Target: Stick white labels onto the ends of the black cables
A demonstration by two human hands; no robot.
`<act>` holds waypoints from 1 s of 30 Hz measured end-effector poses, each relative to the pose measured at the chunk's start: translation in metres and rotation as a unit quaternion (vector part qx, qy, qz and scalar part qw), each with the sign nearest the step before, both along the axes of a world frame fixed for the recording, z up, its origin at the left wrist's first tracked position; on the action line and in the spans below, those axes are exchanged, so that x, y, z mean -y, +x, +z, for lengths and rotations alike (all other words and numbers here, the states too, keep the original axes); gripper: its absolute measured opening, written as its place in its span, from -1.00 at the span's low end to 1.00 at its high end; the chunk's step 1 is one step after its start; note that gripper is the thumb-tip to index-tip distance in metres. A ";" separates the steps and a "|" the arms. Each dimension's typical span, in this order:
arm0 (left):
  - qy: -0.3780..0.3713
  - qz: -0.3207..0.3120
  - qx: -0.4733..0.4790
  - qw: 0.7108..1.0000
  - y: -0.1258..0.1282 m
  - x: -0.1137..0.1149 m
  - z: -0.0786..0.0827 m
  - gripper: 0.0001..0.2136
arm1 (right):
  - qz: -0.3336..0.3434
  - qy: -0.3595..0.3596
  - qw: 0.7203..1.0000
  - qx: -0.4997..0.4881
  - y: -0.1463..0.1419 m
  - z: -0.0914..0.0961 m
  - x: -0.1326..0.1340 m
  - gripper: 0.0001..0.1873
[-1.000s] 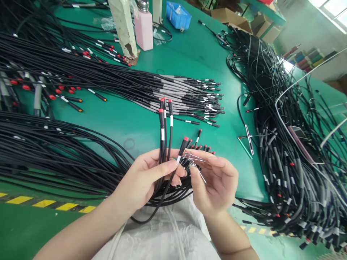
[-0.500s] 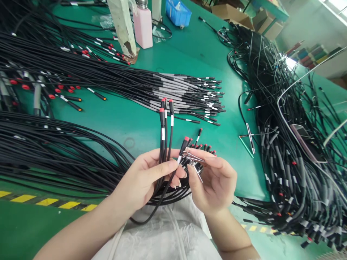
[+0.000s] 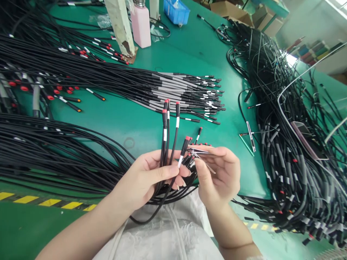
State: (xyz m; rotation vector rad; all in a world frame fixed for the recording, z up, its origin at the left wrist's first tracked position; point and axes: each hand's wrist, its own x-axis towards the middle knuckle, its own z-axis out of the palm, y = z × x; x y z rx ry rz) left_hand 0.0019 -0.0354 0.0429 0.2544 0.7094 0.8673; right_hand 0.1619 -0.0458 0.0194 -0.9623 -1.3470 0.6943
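My left hand (image 3: 151,177) is closed round several black cables (image 3: 164,144) with red-tipped connectors and white labels, which stand up above the fingers. Between its thumb and fingers one more cable is pinched at its white label, the red-tipped connector (image 3: 185,145) leaning right. In my right hand (image 3: 221,177), pinched between thumb and fingers, is a silver nail clipper (image 3: 202,155). Its jaws are close beside that connector; whether they touch it I cannot tell. Behind and below the hands hang more cables with red ends, partly hidden.
Bundles of black cables (image 3: 108,76) lie across the green table (image 3: 189,54) at left. A large cable heap (image 3: 287,144) covers the right, with a phone (image 3: 309,141) on it. A pen (image 3: 251,136), pink bottle (image 3: 141,27), post (image 3: 120,29) and blue bin (image 3: 176,12) are farther off.
My right hand has shifted slightly right with the nail clipper, whose handles now point more to the right. The upright cables in my left hand have swung a little right.
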 end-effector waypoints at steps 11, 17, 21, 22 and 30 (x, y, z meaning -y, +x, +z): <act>0.018 -0.016 -0.053 0.998 0.003 0.002 0.001 -0.85 | -0.022 -0.070 0.997 0.016 0.014 0.002 -0.011 -0.84; 0.040 -0.077 -0.098 0.991 0.007 0.006 -0.007 -0.93 | 0.058 -0.165 0.983 0.049 0.022 0.013 -0.028 -0.74; 0.073 -0.117 -0.126 0.982 0.009 0.006 -0.008 -0.96 | 0.157 -0.220 0.963 -0.001 0.024 0.013 -0.036 -0.79; 0.083 -0.125 -0.134 0.980 0.010 0.005 -0.008 -0.97 | 0.182 -0.236 0.954 -0.021 0.025 0.012 -0.037 -0.79; 0.073 0.048 -0.152 0.984 0.011 -0.004 -0.012 -0.86 | 0.228 -0.230 0.946 0.012 0.028 0.015 -0.028 -0.72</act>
